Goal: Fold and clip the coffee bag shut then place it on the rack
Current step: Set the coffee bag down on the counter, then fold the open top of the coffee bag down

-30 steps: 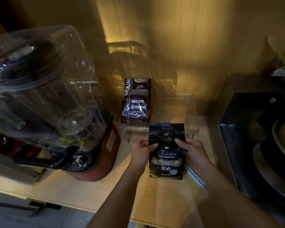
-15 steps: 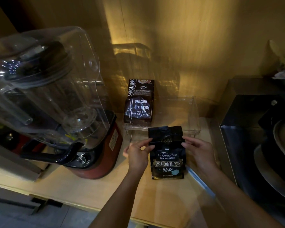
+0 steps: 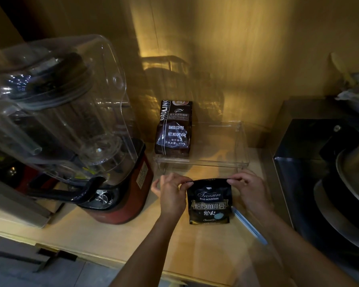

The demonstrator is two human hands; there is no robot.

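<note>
Black "Treasure Blue Mountain" coffee bag [image 3: 208, 201] lying face up on the pale wooden counter [image 3: 116, 237], just in front of the clear acrylic rack [image 3: 241, 146]. Top edge already turned over into a rounded fold. Left hand [image 3: 171, 195] pinching the fold's left corner, thumb and fingertips narrowed onto the foil; right hand [image 3: 250, 192] pinching the right corner the same way. Both closed on the bag, nothing else held.

Long pale-blue sealing clip [image 3: 249, 225] resting on the counter just right of the bag, partly under the right forearm, not yet picked up. Second bag — brown, marked "BAKED COFFEE" [image 3: 173, 129] — standing upright on the rack's left side, right side free. Red-based blender [image 3: 71, 131] with its clear jar to the left, well apart from the hands; dark stove with stacked pans [image 3: 348, 183] to the right.

Step in hand, by the look of it: folding, with clipping and racking still to come.

Handling, as a judgement: glossy foil laminate, likely slick and springy, so the fold probably wanting to unroll once released — best kept pinned with one hand at the middle of the fold while the other fetches the clip. Bag looks small and partly filled, so probably light, soft and shifting in the body. Crease is the firmest place to grip; for lifting onto the rack, body held by its sides below the clip rather than dangling from the clip alone.
</note>
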